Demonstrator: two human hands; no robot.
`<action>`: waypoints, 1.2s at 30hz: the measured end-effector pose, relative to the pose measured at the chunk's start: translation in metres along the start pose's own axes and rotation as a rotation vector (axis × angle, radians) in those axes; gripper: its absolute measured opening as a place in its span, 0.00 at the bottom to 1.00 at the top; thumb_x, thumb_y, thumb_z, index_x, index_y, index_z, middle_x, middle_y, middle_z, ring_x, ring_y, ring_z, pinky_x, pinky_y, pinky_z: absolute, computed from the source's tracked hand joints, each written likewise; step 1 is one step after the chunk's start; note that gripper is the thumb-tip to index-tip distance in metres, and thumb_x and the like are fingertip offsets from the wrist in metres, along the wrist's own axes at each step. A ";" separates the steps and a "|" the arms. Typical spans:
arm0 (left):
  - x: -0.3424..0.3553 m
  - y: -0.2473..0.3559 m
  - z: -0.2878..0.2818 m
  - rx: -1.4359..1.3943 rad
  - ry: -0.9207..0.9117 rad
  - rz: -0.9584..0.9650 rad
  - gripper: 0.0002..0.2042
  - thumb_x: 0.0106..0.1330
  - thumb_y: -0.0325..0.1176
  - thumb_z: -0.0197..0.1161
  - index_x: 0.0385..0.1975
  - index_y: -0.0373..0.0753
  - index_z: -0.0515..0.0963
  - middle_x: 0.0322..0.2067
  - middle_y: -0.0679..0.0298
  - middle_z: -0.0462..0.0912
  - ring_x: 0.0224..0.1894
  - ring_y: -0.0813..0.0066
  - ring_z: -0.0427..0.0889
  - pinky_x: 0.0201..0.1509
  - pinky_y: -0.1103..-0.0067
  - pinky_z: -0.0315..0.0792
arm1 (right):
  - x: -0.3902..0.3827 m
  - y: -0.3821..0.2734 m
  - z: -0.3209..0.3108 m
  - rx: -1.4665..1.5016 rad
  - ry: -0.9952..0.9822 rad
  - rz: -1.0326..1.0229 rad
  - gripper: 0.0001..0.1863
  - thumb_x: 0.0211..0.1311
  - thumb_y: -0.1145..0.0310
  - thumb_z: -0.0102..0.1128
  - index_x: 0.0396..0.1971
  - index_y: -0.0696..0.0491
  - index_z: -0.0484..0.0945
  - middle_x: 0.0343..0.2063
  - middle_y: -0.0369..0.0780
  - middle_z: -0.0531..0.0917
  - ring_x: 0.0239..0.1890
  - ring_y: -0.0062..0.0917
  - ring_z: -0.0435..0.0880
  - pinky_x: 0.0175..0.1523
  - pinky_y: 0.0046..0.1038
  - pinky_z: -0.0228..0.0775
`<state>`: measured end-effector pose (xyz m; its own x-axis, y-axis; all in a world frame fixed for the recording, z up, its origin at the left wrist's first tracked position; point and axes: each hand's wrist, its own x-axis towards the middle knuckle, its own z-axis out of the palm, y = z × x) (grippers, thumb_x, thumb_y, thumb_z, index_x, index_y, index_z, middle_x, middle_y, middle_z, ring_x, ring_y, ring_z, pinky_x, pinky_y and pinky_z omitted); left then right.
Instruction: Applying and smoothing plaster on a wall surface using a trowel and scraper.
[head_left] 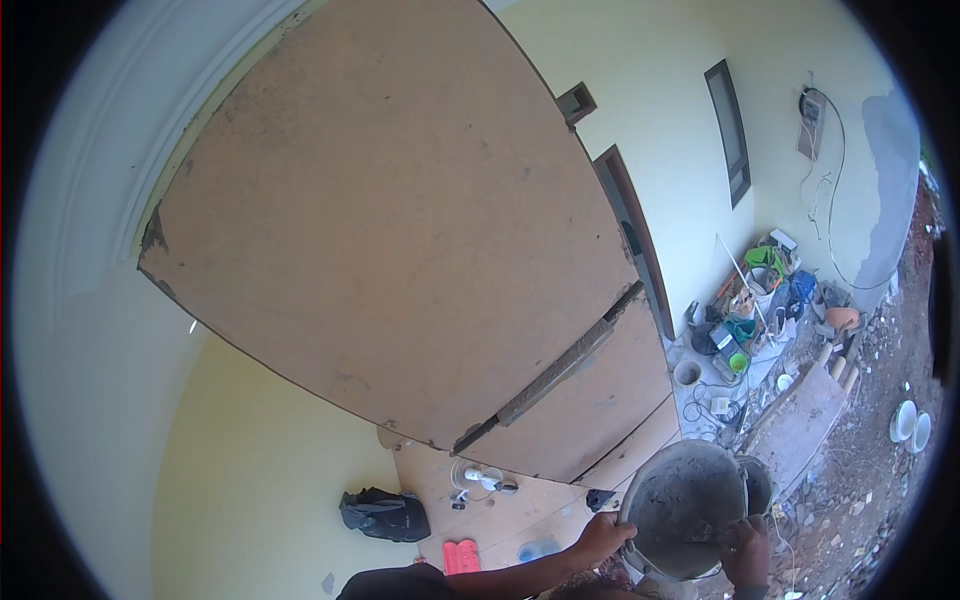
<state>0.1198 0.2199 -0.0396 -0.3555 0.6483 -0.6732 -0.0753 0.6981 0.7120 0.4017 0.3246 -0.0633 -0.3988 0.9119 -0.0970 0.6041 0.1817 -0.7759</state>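
Observation:
A grey, cement-smeared bucket (672, 490) sits at the lower right, its open mouth facing up and its inside coated with dark grey residue. My left hand (603, 540) grips its left rim, fingers curled over the edge. At the right side of the mouth, my right hand (745, 552) is closed round what looks like a trowel (704, 541), whose dark blade lies inside the bucket. Its handle is mostly hidden by my fingers. Behind my right hand stands a second grey bucket (757, 482), partly covered by the first.
Large brown boards (400, 200) fill the middle, with a wooden batten (556, 372) across them. Below lie a black bag (386, 514), red sandals (461, 556) and a white corded item (484, 478). Tools and containers (765, 290) crowd the right wall near a plank (800, 420) and rubble.

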 end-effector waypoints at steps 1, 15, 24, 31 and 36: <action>-0.006 0.010 0.000 0.006 -0.029 -0.025 0.13 0.58 0.34 0.63 0.33 0.27 0.82 0.25 0.60 0.83 0.28 0.73 0.80 0.35 0.75 0.73 | -0.004 -0.010 -0.007 -0.006 0.055 -0.103 0.20 0.37 0.75 0.65 0.36 0.58 0.75 0.34 0.45 0.75 0.43 0.45 0.74 0.49 0.40 0.68; -0.041 0.015 -0.027 -0.131 -0.021 0.094 0.14 0.58 0.32 0.65 0.36 0.25 0.80 0.26 0.59 0.81 0.27 0.73 0.78 0.32 0.75 0.73 | 0.111 -0.442 -0.058 -0.031 0.417 -1.058 0.50 0.36 0.58 0.79 0.66 0.37 0.66 0.70 0.53 0.49 0.70 0.59 0.50 0.68 0.55 0.52; -0.064 0.017 -0.055 -0.164 0.027 0.091 0.13 0.57 0.31 0.65 0.34 0.25 0.81 0.25 0.57 0.82 0.24 0.71 0.80 0.31 0.74 0.75 | 0.114 -0.486 -0.014 0.071 0.493 -1.015 0.49 0.41 0.57 0.78 0.67 0.29 0.64 0.72 0.53 0.45 0.71 0.63 0.45 0.63 0.68 0.50; -0.070 0.018 -0.064 -0.127 0.035 0.105 0.12 0.57 0.31 0.64 0.33 0.25 0.81 0.25 0.56 0.83 0.24 0.71 0.82 0.31 0.74 0.75 | 0.104 -0.486 -0.011 0.098 0.490 -0.935 0.48 0.41 0.60 0.77 0.67 0.29 0.64 0.72 0.51 0.48 0.72 0.56 0.47 0.64 0.66 0.51; -0.069 0.026 -0.065 -0.103 0.023 0.103 0.13 0.58 0.31 0.64 0.33 0.25 0.81 0.25 0.57 0.83 0.23 0.72 0.81 0.30 0.74 0.75 | 0.109 -0.479 -0.003 0.048 0.513 -0.927 0.47 0.43 0.60 0.76 0.67 0.30 0.64 0.71 0.50 0.49 0.72 0.54 0.48 0.64 0.66 0.51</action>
<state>0.0815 0.1737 0.0388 -0.3872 0.7071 -0.5916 -0.1320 0.5926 0.7946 0.0702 0.3381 0.2997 -0.3437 0.4727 0.8114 0.1807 0.8812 -0.4369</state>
